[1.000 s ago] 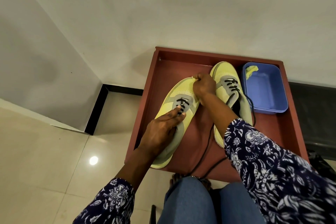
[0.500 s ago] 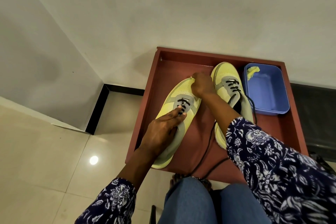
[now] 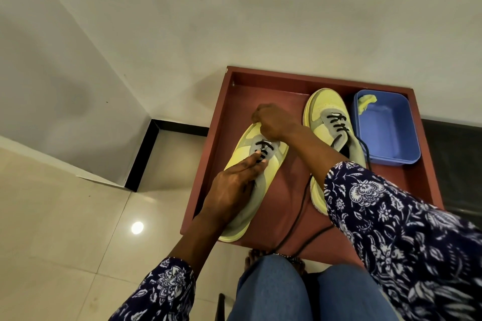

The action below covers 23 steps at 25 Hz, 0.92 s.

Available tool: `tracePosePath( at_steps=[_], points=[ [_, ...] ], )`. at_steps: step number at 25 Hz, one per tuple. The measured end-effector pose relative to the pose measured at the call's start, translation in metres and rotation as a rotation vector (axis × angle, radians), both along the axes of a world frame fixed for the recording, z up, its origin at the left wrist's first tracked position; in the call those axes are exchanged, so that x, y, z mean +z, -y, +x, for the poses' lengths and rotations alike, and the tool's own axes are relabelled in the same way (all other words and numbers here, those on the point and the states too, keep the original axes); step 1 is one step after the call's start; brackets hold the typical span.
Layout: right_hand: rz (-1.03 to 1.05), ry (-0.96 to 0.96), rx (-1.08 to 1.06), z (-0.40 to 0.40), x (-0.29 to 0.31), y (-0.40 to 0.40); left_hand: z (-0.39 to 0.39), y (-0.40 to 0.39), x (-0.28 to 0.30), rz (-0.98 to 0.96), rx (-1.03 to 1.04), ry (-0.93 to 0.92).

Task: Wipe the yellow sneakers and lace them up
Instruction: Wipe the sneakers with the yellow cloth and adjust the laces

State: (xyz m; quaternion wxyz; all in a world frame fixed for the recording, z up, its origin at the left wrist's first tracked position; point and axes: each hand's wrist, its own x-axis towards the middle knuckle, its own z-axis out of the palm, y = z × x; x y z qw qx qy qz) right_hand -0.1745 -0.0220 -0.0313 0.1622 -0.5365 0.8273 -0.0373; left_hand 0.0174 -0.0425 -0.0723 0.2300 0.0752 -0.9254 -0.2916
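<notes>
Two yellow sneakers on a red-brown tray (image 3: 214,164). Left sneaker (image 3: 250,172) toward the left edge, heel over the near edge; right sneaker (image 3: 331,122) toward the far right, just beside a blue tub (image 3: 386,128) in the far right corner. Yellow cloth (image 3: 365,103) hanging on the tub's far rim. Left hand (image 3: 232,190) resting on the left sneaker, fingers (image 3: 253,161) straight and pressed together at the black lace (image 3: 263,148). Right hand (image 3: 271,120) over the toe, fingers curled; pinching the lace end or not, cannot tell. Loose black lace (image 3: 300,214) trailing over the near edge.

left hand (image 3: 232,190) fingers extended; right hand (image 3: 271,121) fisted, pinching.
</notes>
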Motion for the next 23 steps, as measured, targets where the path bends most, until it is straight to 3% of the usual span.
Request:
tracePosePath(
  at_steps=[8,15,23],
  points=[
    [0.105,0.087,0.229,0.000,0.002,0.006,0.000,-0.002,0.002,-0.006,0.027,-0.007],
    [0.015,0.013,-0.008,-0.016,-0.004,-0.008,0.000,-0.003,0.003,-0.019,0.031,-0.018],
    [0.096,0.063,0.328,0.003,-0.002,0.001,0.000,-0.002,0.000,-0.015,0.039,-0.005]
  ],
)
